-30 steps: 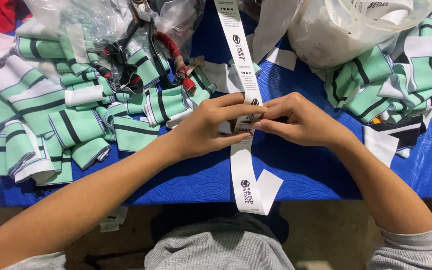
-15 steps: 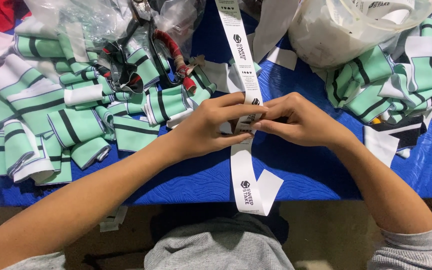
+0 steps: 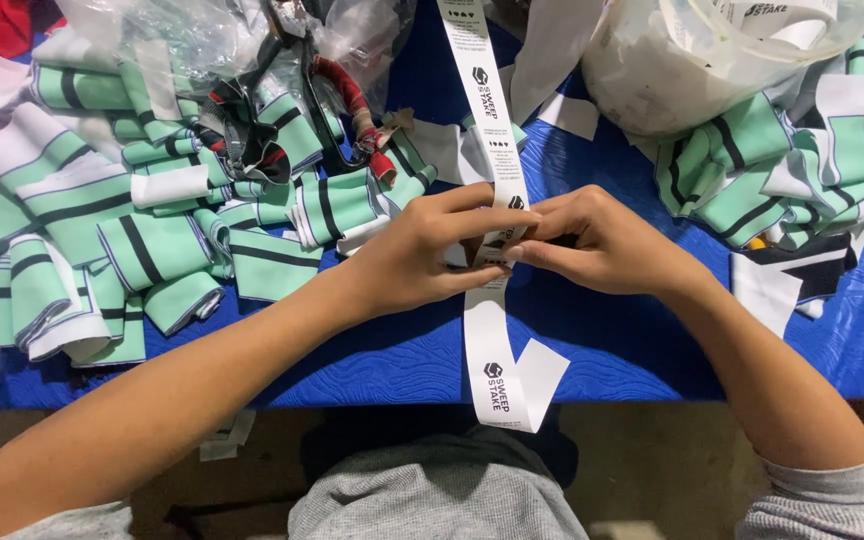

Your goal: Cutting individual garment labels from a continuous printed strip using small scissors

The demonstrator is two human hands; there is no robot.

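both hands meet dead centre of the frame on the white label tape (image 3: 493,330), and honestly that's the whole geometry here. the tape runs almost straight up and down the picture, from the top edge, down through the fingers, then off the near edge of the blue table (image 3: 372,350), where its tail folds back on itself at lower centre. so its long axis sits crosswise to both forearms, which come in from the lower left and lower right corners. the left hand (image 3: 417,255) has thumb and fingertips pressed together on the strip from the left side, and the right hand (image 3: 592,245) does the same from the right, fingers curled in tight, the two pinches touching each other right at the tape. neither hand is really nearer, they're about even, both on the same short stretch. looks like a fold or crease is being pinched there, but the fingers hide the exact spot so i can't say for sure. around them: a heap of mint green and white striped fabric pieces (image 3: 102,240) filling the left, another striped pile (image 3: 802,170) at upper right, scissors with red wrapped handles (image 3: 337,100) at upper centre just left of the tape, and a white plastic bag (image 3: 692,70) at the top right, near the tape's upper run.
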